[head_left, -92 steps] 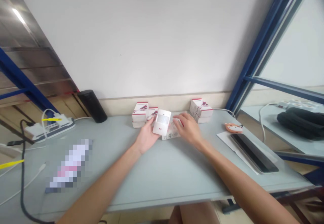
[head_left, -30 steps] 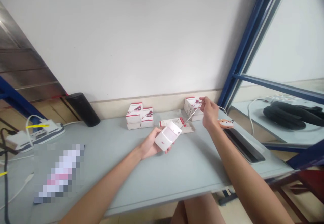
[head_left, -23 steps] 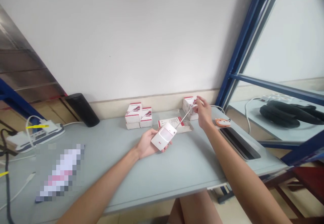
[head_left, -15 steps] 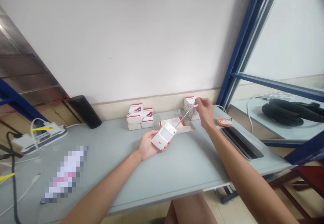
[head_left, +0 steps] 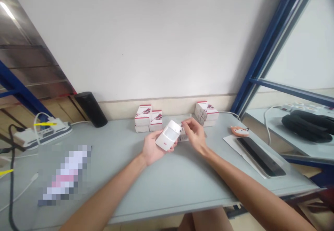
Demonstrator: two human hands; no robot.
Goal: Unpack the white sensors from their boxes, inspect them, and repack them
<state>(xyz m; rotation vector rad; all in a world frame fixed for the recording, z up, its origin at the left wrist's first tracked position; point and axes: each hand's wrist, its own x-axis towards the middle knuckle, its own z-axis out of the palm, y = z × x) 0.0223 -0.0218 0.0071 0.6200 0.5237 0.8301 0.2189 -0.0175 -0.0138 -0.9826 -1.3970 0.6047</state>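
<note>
White device in left hand, right hand at its upper corner

Printed boxes stand in two groups along the back of the surface. The left boxes, just left of the frame's centre, are one piled on another, with a further box against their right side. The right boxes, right of centre, are stacked as well. All look closed, so their contents cannot be seen. Between the groups, behind the hands, lies a flat carton; the hands and the device cover most of it, and whether it is open cannot be told.

The device is held above the surface at the middle of the frame, tilted with its top toward the right and its windowed face up to the camera. The left fingers are clamped on it: the thumb lies along its left edge, and other fingers show beneath its lower right edge. The right thumb and forefinger come together at its upper right corner; whether they grip anything there is too small to make out.

Pixelation hides an item at lower left. On the right, a dark slab covers part of a white sheet. A black bundle runs off the right edge, and both forearms are cut off at the bottom.
</note>
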